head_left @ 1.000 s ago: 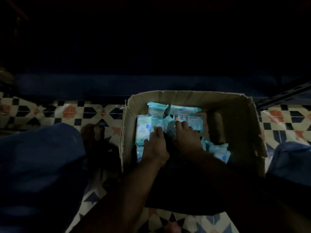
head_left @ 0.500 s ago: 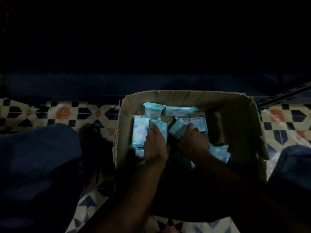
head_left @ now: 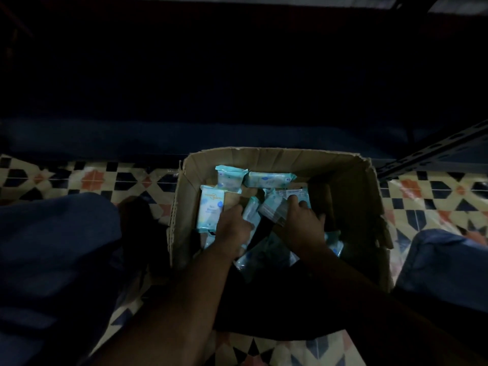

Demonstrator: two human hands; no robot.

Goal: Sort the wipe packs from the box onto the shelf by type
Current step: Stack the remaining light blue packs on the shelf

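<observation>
An open cardboard box [head_left: 351,196] stands on the tiled floor and holds several pale teal wipe packs. Both my hands are inside it. My left hand [head_left: 233,227] grips an upright teal pack [head_left: 252,211] near the box's middle. My right hand [head_left: 303,224] holds a tilted pack with a printed label [head_left: 277,207]. A flat pack [head_left: 211,211] lies by the left wall, and two more packs [head_left: 269,179] sit at the back. Another pack [head_left: 264,256] lies under my wrists. The shelf [head_left: 237,133] beyond the box is dark.
A patterned tile floor [head_left: 92,178] surrounds the box. My knees in blue trousers [head_left: 52,247] flank it on both sides. A perforated metal shelf post [head_left: 435,151] slants at the right. Everything above the box is in deep shadow.
Both hands have shifted within the box. The pack in my left hand has turned on edge, and the right hand has tilted the labelled pack up.
</observation>
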